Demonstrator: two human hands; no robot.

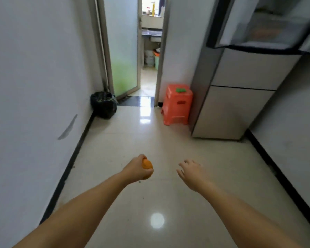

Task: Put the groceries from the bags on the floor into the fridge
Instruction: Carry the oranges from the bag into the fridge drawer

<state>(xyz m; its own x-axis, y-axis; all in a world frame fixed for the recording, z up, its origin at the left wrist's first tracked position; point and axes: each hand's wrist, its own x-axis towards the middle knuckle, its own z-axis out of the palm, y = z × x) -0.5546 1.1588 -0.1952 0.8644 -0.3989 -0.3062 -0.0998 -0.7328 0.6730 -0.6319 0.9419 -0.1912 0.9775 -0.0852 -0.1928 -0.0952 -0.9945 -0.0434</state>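
Glossy floor tiles below; left hand (pixel 138 167) grips an orange (pixel 147 164), right hand (pixel 190 170) loose and empty, open fridge (pixel 240 72) at two o'clock.

Two arms reach out over the floor (pixel 125 133), the left hand (pixel 135 168) wrapped round an orange (pixel 147 164), the right hand (pixel 190 170) beside it, apart and holding nothing; ahead on the right stands the fridge (pixel 240 97), upper door (pixel 258 24) swung open above; a stool (pixel 177 106) sits just left of the fridge against the wall, a small item (pixel 181 90) on top; far left, a bin bag (pixel 104 104) in the corner by the doorway (pixel 149 51); a sliding door (pixel 123 45) stands behind that bag.
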